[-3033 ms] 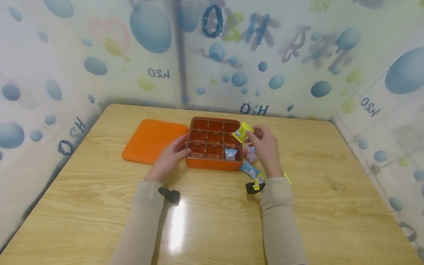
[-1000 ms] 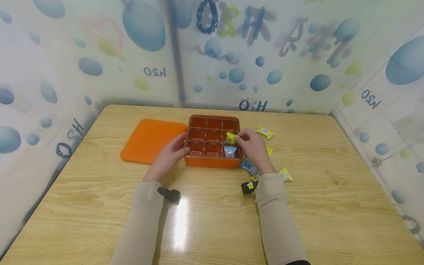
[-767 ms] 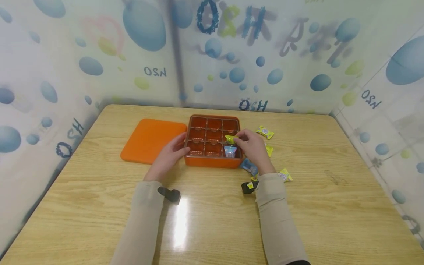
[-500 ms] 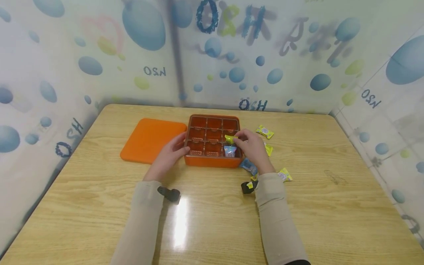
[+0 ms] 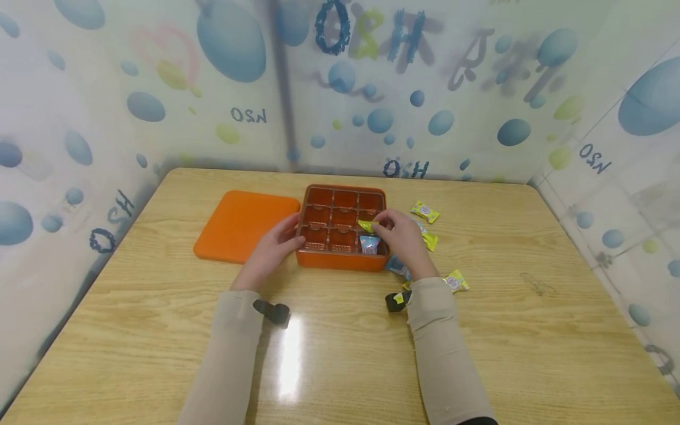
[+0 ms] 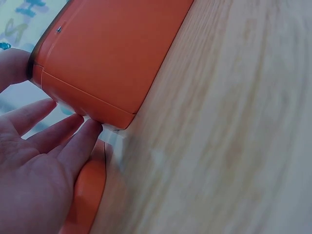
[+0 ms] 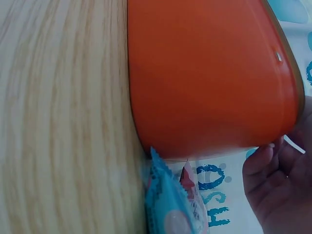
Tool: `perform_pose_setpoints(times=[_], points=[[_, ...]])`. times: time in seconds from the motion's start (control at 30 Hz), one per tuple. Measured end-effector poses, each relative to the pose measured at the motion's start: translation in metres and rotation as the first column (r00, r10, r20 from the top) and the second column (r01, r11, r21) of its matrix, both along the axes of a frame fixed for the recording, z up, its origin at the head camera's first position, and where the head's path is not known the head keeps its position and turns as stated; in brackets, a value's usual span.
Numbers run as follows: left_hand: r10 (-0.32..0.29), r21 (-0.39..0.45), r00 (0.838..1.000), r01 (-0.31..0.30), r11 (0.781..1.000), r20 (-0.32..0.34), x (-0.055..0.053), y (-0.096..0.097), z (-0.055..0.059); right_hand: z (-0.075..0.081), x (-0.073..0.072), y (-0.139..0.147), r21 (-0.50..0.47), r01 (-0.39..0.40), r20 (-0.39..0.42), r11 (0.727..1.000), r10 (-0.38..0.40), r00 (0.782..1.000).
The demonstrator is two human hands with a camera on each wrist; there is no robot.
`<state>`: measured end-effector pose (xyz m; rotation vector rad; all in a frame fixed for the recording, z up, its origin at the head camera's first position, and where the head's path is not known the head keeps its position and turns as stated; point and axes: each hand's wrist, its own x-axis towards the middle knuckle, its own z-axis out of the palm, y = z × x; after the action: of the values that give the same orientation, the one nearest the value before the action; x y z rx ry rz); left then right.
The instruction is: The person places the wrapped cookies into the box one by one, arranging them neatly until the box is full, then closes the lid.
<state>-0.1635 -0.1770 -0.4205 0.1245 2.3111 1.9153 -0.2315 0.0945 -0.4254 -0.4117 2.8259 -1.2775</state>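
An orange box [image 5: 340,261] with a divided brown tray in it stands on the table. At its near left corner, my left hand [image 5: 271,251] holds it, thumb on the rim and fingertips against the side wall, as the left wrist view shows. My right hand [image 5: 405,241] pinches a yellow-wrapped candy [image 5: 366,225] at the middle compartment of the right column. That candy is out of sight in the right wrist view. A light blue candy [image 5: 369,244] lies in the near right compartment.
To the left of the box lies an orange lid [image 5: 245,225]. On the right, yellow candies [image 5: 425,212] and a blue candy [image 5: 397,267] are scattered on the table, partly behind the right arm. The right wrist view shows a pinkish candy [image 7: 196,209] beside the blue one.
Since three seconds ago, my right hand has brought the yellow candy left and down into the tray. In the last half second the candy has tipped slightly. My left hand stays at the box.
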Motion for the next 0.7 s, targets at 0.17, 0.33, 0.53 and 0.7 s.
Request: perform_pose_setpoints(times=[0.17,0.33,0.53,0.7], points=[[-0.007,0.014,1.000,0.007,1.000,-0.001,-0.002,-0.002,-0.005,-0.001,0.000,0.000,0.012,-0.017,0.018,1.000,0.017,1.000],[0.002,-0.003,1.000,-0.002,1.000,-0.002,-0.008,-0.006,-0.017,-0.003,-0.001,0.000,0.019,-0.020,0.024,1.000,0.019,1.000],[0.030,-0.035,0.999,-0.031,0.999,-0.018,-0.012,-0.007,-0.027,-0.005,-0.002,-0.001,0.006,-0.024,0.022,1.000,0.024,0.999],[0.023,-0.013,1.000,-0.023,1.000,-0.021,-0.012,-0.007,-0.027,-0.007,-0.002,-0.001,0.016,-0.032,0.016,0.999,0.032,0.999]])
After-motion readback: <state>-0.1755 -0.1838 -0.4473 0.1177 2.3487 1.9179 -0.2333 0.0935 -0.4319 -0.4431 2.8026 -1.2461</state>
